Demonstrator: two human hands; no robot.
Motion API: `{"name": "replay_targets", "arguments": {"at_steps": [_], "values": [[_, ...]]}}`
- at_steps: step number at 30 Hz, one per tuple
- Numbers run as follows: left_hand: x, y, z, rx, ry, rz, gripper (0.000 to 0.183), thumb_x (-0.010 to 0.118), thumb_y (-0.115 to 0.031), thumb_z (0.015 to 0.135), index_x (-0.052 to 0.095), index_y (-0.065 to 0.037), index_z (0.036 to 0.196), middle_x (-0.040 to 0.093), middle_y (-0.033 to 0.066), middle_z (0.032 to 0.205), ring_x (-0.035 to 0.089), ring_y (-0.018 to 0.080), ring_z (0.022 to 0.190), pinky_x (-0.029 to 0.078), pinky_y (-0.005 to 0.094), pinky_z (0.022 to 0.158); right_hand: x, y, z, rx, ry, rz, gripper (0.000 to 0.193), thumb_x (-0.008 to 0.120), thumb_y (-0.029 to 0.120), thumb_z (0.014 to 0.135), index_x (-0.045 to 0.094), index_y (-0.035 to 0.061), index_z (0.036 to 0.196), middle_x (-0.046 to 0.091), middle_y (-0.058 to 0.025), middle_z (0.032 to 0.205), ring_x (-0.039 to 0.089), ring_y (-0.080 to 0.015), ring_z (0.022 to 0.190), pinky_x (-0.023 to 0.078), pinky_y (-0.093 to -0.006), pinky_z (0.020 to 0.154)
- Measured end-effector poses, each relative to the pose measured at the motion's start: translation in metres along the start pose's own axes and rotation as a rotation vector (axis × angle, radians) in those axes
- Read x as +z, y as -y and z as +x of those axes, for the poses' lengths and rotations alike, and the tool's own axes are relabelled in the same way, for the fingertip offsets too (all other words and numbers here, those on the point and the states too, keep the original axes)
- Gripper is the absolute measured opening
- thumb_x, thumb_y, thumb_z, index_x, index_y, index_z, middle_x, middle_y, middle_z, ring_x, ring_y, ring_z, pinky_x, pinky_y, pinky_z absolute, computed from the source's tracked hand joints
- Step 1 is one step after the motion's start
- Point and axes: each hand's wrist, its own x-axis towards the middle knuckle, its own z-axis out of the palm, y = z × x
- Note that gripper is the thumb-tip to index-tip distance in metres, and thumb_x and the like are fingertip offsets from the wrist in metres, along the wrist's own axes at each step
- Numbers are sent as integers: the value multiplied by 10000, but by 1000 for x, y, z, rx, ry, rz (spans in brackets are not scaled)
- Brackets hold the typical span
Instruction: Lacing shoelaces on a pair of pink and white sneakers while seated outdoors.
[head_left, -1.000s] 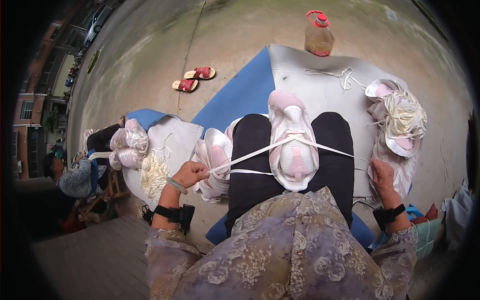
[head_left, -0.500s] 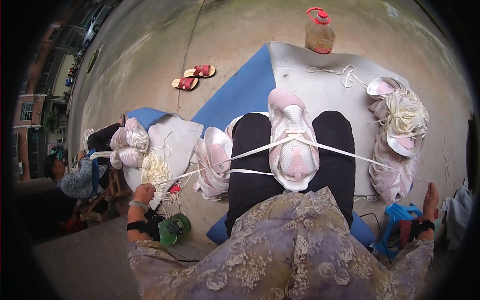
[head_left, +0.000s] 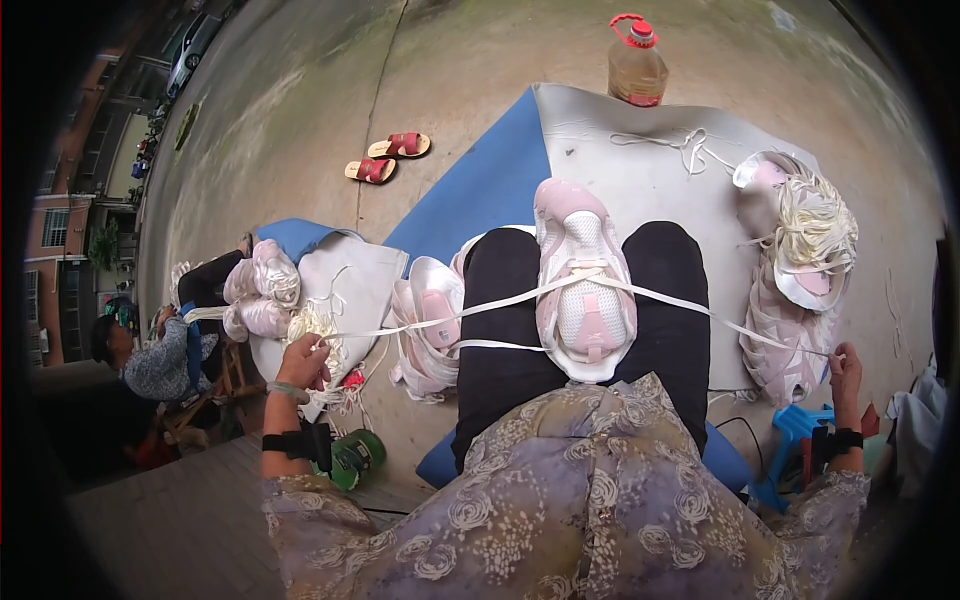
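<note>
From afar, my left hand (head_left: 304, 364) and right hand (head_left: 846, 370) pinch the flat white fabric lace (head_left: 588, 273) (likely limp, light; hold near ends).

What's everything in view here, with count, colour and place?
Sneaker: 1, pink-white, on lap
Shoelace: 1, white, threaded through sneaker, spread sideways
Other sneakers: several, pink-white, left and right
Lace bundles: 2+, cream, right and left
Ground sheets: 2+, blue-white, under sneakers
Slide sandals: 2, red, upper left
Bottle: 1, clear, red-capped, top
Stool: 1, blue, lower right
Container: 1, green, lower left
Co-worker: 1, grey top, far left
Car: 1, pale, top left
Wrist straps: 2, black, each side
Trousered legs: 2, black, centre
Floral shirt: 1, purple-grey, bottom
Left hand: 1, bare, lower left
Right hand: 1, bare, lower right
</note>
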Motion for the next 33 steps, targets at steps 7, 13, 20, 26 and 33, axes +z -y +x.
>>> {"name": "replay_targets", "arguments": {"at_steps": [7, 13, 20, 26, 33], "values": [[87, -152, -38, 575, 269, -175, 167, 538, -152, 884, 574, -13, 969, 565, 15, 599, 475, 39, 445, 379, 176, 397, 61, 262, -18, 154, 647, 783, 121, 644, 112, 790, 566, 43, 850, 546, -1, 601, 515, -70, 484, 395, -181, 436], [155, -222, -61, 760, 920, -422, 556, 538, -4, 846, 281, -9, 1339, 489, 140, 1229, 508, 181, 1093, 416, 274, 903, 80, 394, -43, -30, 981, 1180, 284, 617, 59, 805, 544, -37, 1062, 635, -89, 819, 631, -145, 722, 499, -219, 722], [190, -243, -61, 601, 815, -359, 311, 440, -90, 929, 475, -13, 1228, 591, 93, 1038, 611, 117, 814, 501, 200, 598, 100, 416, -43, -478, 781, 815, 92, 611, 75, 820, 639, 10, 880, 613, -56, 818, 559, -81, 708, 440, -214, 579], [201, -250, -64, 689, 625, -192, 236, 431, -150, 939, 592, -14, 1046, 594, 20, 756, 538, 51, 496, 435, 174, 436, 124, 412, -44, -756, 178, 749, 109, 626, 42, 777, 647, 14, 881, 572, -87, 739, 572, -170, 627, 443, -259, 547], [212, -257, -71, 632, 671, -299, 198, 405, -114, 929, 568, -3, 927, 583, 18, 735, 550, 58, 514, 444, 181, 431, 119, 420, -47, -608, 338, 915, 96, 600, 23, 797, 643, -24, 869, 580, -81, 715, 592, -122, 574, 457, -218, 514]]}}
